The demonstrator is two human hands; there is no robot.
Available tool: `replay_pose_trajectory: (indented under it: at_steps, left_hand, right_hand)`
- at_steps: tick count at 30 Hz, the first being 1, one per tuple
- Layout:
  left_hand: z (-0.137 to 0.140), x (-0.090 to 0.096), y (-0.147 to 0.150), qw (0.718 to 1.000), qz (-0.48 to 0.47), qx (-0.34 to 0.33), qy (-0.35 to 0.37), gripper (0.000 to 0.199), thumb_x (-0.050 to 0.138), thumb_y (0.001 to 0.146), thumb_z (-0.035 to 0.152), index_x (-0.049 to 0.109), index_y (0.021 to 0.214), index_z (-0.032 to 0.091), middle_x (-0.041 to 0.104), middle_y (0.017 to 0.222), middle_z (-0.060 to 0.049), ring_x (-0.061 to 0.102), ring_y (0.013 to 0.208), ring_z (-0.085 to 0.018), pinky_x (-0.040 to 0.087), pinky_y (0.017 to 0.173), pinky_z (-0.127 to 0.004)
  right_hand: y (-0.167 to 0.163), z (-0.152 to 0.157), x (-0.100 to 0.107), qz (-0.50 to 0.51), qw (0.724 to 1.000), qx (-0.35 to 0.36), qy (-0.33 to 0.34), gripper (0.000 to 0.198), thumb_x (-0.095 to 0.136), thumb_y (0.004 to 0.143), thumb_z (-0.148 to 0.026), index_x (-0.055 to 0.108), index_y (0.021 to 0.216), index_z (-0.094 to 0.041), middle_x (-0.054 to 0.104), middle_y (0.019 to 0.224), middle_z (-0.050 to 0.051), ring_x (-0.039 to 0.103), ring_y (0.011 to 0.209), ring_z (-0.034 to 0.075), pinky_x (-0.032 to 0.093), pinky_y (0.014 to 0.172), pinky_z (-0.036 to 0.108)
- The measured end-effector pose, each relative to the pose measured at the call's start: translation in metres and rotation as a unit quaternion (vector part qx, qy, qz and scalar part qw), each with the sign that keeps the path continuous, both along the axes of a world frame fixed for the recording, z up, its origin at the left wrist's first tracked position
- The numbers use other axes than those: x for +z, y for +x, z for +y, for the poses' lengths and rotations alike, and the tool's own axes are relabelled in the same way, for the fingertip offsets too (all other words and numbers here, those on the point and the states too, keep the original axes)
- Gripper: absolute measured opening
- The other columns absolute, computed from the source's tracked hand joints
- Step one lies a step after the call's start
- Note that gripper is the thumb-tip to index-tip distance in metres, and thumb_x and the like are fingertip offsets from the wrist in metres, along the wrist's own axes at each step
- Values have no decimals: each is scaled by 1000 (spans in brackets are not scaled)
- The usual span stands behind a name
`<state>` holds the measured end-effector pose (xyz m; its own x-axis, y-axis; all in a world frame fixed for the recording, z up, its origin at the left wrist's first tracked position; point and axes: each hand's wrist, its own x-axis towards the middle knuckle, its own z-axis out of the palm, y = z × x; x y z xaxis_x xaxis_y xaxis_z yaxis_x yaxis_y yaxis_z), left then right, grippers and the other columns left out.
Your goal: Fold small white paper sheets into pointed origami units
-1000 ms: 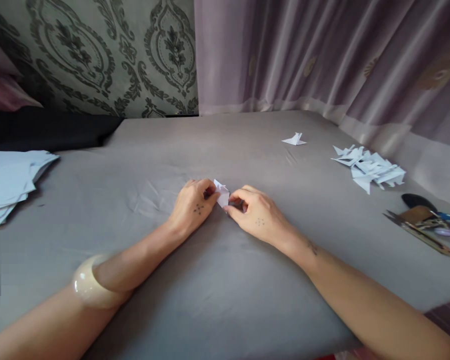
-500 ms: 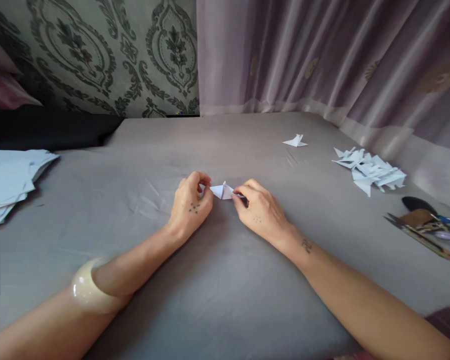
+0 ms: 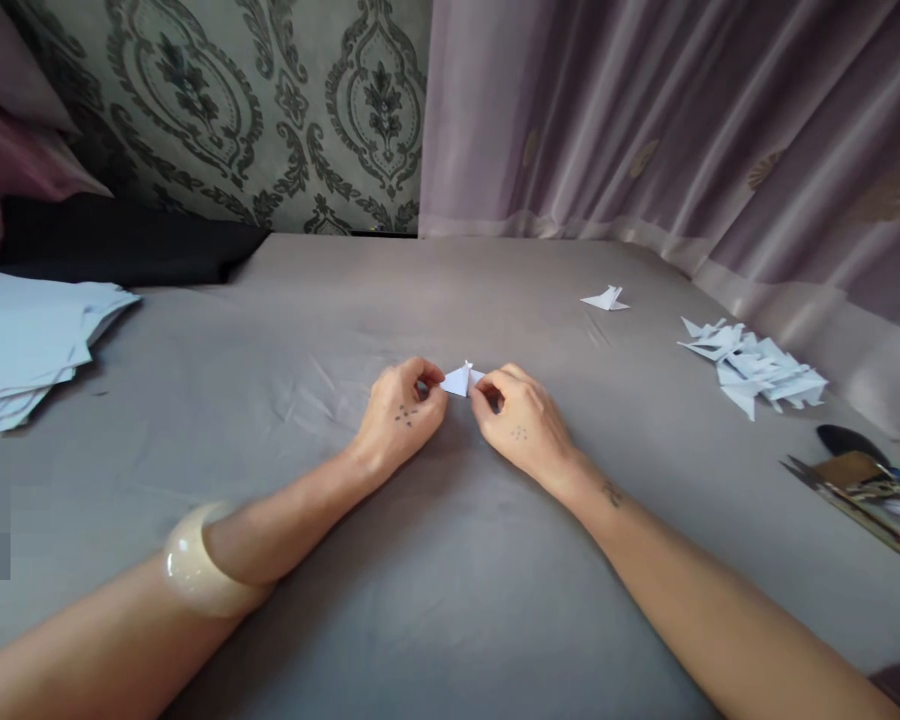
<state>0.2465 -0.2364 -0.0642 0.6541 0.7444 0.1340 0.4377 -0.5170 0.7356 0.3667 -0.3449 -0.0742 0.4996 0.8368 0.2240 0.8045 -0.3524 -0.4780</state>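
Note:
A small white origami bird (image 3: 461,380) is held between my hands, just above or on the grey sheet. My left hand (image 3: 407,405) pinches the tip of its left wing between thumb and fingers. My right hand (image 3: 520,410) is closed on its right wing, and the fingers hide part of that side. A short folded point sticks up at the bird's middle. A pale bangle (image 3: 206,562) circles my left forearm.
The grey sheet (image 3: 420,600) covers the whole surface. At the right lie one folded paper bird (image 3: 607,299), a pile of folded birds (image 3: 765,368) and scissors (image 3: 855,508) among small items. A stack of white paper (image 3: 30,335) lies left, near a black cloth (image 3: 120,245).
The view has shifted slightly left, so everything sits further right. My hands are a little closer together, and the bird has turned slightly between them.

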Motion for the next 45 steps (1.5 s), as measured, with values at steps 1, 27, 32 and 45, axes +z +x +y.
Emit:
replay_pose_trajectory:
  at_steps: [1,27,32,45]
  left_hand:
    - [1,-1,0,1000,1,8,30,20,51,72,16,66,85,18,68,81,-6,61,82,-22,49,73,-33]
    - [9,-22,5,990,-50,-126,-49,15,64,79,31,71,79,18,56,56,4,48,53,-9,33,51,-21]
    - [8,-22,5,991,-43,-109,-60,17,62,78,31,73,80,18,63,61,2,53,56,-11,36,52,-21]
    - [6,-16,4,991,-46,-115,-59,15,59,80,26,73,82,19,71,73,1,61,65,-13,43,60,-21]
  right_hand:
    - [-1,1,0,4,1000,-5,5,14,54,88,-30,62,85,-19,61,91,5,59,74,16,41,67,27]
    - [3,-8,-10,156,984,31,79,7,62,83,-28,62,86,-22,66,76,-2,57,63,12,43,64,25]
    - [0,-9,-8,164,983,30,80,6,60,83,-27,63,84,-22,67,77,-1,58,63,12,44,65,25]
    - [-4,-10,-5,152,982,38,101,10,56,83,-24,65,86,-21,68,77,-1,58,61,11,45,62,23]
